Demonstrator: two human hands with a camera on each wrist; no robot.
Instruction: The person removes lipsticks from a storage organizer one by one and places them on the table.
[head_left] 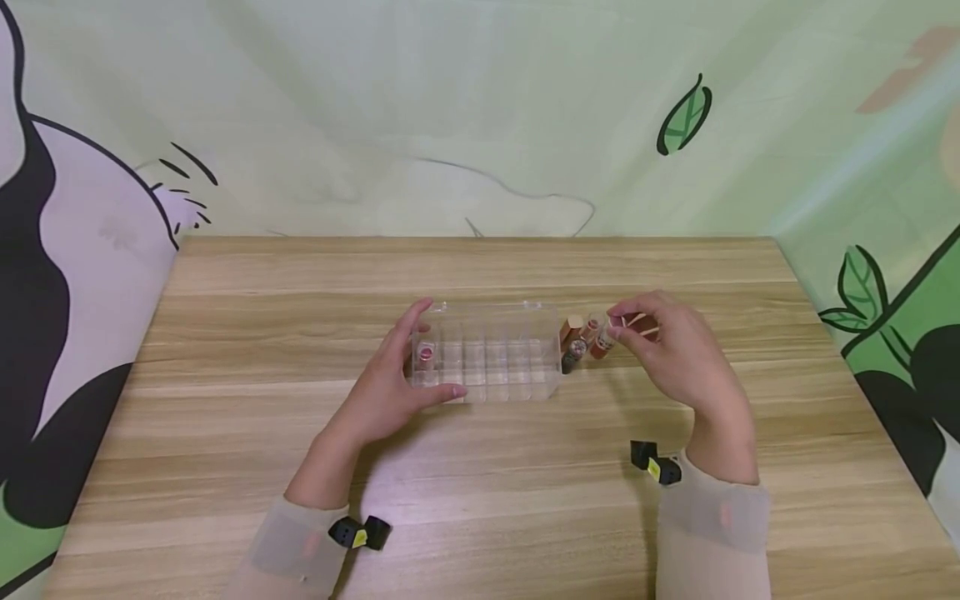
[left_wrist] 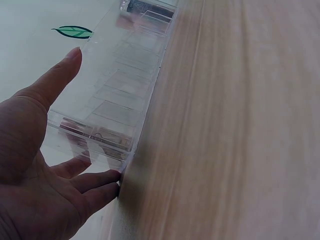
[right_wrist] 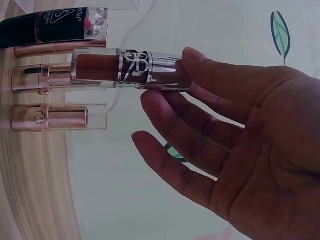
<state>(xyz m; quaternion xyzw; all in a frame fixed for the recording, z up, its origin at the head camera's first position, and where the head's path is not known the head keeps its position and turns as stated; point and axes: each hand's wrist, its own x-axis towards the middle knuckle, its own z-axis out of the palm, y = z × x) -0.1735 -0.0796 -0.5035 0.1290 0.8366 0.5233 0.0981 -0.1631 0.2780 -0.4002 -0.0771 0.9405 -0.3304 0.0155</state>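
Note:
A clear divided box (head_left: pixel 487 396) lies on the table, with a lipstick (head_left: pixel 426 355) in its leftmost compartment. My left hand (head_left: pixel 386 383) spans the box's left end, fingers mostly straight, with the thumb along the front wall and fingers at the end and back corner. Between thumb and fingertips, my right hand (right_wrist: pixel 245 120) pinches the silver end of a lip gloss-like tube (right_wrist: pixel 100 67) with a clear section and brownish-red contents. Near it stand a dark lipstick (right_wrist: pixel 55 25) and rose-gold lipsticks (right_wrist: pixel 67 118) with clear caps.
The small cosmetics stand close to the box's right side, among them a copper-coloured tube (head_left: pixel 572 327). The wood-grain table (head_left: pixel 510 500) meets a printed cloth backdrop (head_left: pixel 450 108) at its back edge.

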